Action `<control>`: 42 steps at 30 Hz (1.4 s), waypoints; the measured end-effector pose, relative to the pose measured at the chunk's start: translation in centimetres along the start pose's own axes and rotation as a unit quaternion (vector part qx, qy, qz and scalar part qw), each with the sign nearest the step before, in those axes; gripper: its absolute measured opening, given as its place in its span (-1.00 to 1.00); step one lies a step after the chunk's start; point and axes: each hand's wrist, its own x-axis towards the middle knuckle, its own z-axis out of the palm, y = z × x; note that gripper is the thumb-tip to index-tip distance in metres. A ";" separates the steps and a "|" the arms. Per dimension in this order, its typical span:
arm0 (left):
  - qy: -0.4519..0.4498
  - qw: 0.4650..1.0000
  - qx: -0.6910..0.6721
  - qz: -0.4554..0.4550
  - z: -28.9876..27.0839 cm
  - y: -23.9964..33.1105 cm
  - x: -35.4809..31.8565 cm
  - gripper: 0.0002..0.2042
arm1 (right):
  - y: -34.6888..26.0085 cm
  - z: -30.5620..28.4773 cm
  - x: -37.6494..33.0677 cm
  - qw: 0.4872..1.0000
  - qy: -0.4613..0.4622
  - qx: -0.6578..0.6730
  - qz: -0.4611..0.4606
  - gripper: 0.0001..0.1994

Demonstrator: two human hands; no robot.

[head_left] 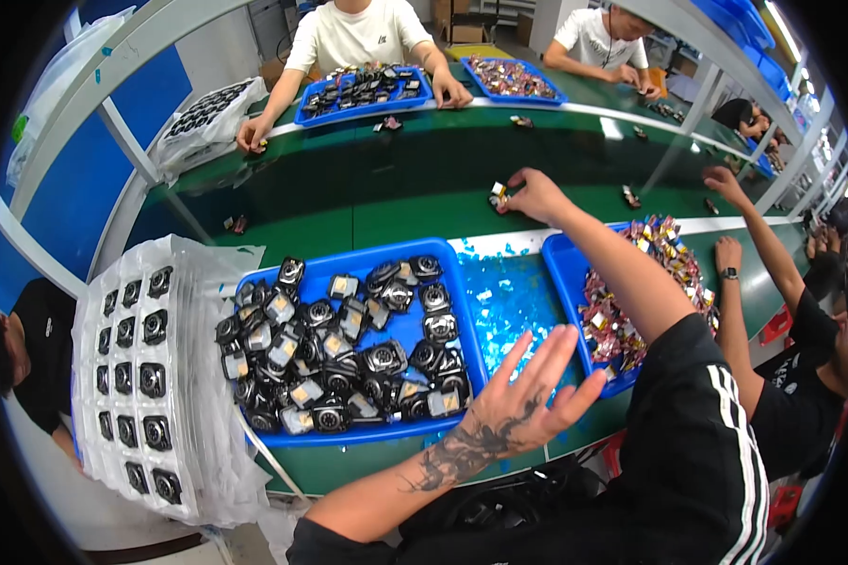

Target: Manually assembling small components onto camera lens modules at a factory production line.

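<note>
My right hand (539, 198) reaches over the green conveyor belt (377, 202). Its fingers pinch a small electronic part (498, 195) with white, yellow and dark bits. Fingers spread and holding nothing, my left hand (518, 400) hovers over the blue-flecked surface between two blue trays. Beside it on the left, a blue tray (474, 348) is heaped with black watch-like cases (383, 358), some showing tan backs. Under my right forearm stands the other blue tray (561, 259), piled with pink and yellow small electronic parts (622, 315).
A stack of clear plastic trays (184, 377) with black cases in rows stands at left. Loose parts (236, 224) lie along the belt. Across it, a person (363, 38) works behind another tray (311, 111). Co-workers' arms (758, 221) reach in at right. White frame posts (127, 141) flank the belt.
</note>
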 end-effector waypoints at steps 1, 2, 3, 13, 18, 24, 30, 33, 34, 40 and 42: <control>-0.012 1.000 -0.006 0.003 -0.3 0.3 0.3 -0.49 | 0.2 0.0 -0.2 0.999 -0.010 0.039 0.013 -0.35; -0.003 1.000 -0.004 0.018 0.0 0.2 0.3 -0.47 | 0.5 -0.7 -0.4 1.000 -0.010 0.007 0.028 -0.47; 0.002 1.000 0.004 0.024 0.0 0.2 0.1 -0.45 | -1.1 -0.7 -1.3 1.000 -0.018 0.005 0.023 -0.47; 0.075 0.983 -0.089 0.139 -0.4 0.6 0.6 -0.41 | -15.4 7.8 -13.8 0.931 -0.084 -0.101 -0.341 -0.80; 0.188 0.982 -0.033 0.019 -1.4 -1.3 0.0 -0.32 | -14.4 7.5 -13.3 0.929 0.045 0.037 -0.366 -0.83; 0.249 0.867 -0.240 -0.359 -1.5 -2.9 2.3 -0.59 | -11.7 -2.2 -20.2 0.946 0.103 0.232 -0.200 -0.86; 0.151 0.674 -0.511 -0.511 -0.4 -1.6 1.9 -0.67 | -6.5 -3.0 -23.0 0.924 0.036 0.366 -0.104 -0.90; 0.161 0.625 -0.551 -0.529 0.0 -0.7 2.0 -0.64 | -6.0 -3.1 -22.9 0.888 -0.034 0.455 -0.052 -0.92; 0.170 0.594 -0.576 -0.535 0.2 -0.4 2.1 -0.64 | -6.0 -2.6 -23.3 0.884 0.000 0.462 -0.075 -0.92; 0.103 0.467 -0.683 -0.552 1.1 -1.5 0.8 -0.68 | -5.5 -1.0 -27.6 0.938 0.115 0.293 -0.148 -0.92; 0.128 0.495 -0.660 -0.551 0.5 -2.2 0.7 -0.73 | -4.4 -2.7 -27.0 0.952 0.087 0.251 -0.156 -0.93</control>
